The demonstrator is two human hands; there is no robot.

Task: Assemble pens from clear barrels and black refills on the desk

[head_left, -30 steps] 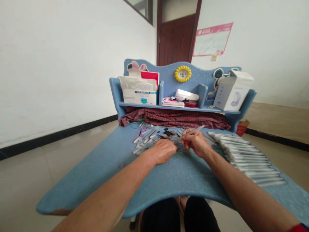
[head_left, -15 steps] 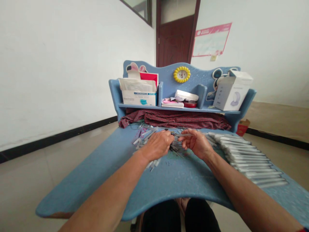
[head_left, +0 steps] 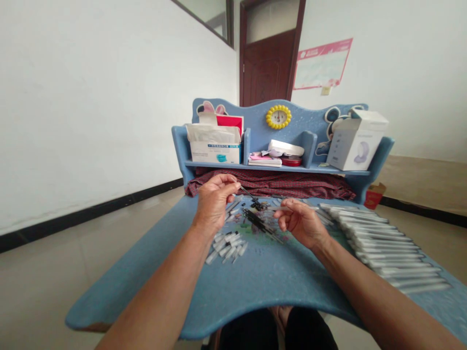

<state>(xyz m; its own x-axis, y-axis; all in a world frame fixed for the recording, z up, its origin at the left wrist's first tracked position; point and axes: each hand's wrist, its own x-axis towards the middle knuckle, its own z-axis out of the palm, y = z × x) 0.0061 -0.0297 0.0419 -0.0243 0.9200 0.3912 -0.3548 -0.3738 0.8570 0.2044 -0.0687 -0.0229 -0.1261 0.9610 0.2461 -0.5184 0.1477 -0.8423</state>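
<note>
My left hand (head_left: 214, 201) is raised over the back left of the desk, thumb and forefinger pinched on one end of a thin dark pen refill (head_left: 248, 193). The refill slants down to the right towards small black parts (head_left: 260, 206). My right hand (head_left: 302, 221) holds a pale, translucent pen barrel (head_left: 275, 208) between thumb and fingers, its end pointing left. Between my hands lies a bundle of dark refills (head_left: 260, 224). Nearer my left forearm is a heap of short whitish pen caps (head_left: 228, 247).
Many assembled-looking pens (head_left: 386, 248) lie in a row on the right of the blue desk (head_left: 280, 277). Behind them is a folded checked cloth (head_left: 302, 184) under a shelf. A mask box (head_left: 215, 150) and a white carton (head_left: 359, 141) stand on the shelf.
My left hand has moved up and left, away from the pile, with a refill now visible in its pinch. My right hand stays in about the same place, holding the barrel.
</note>
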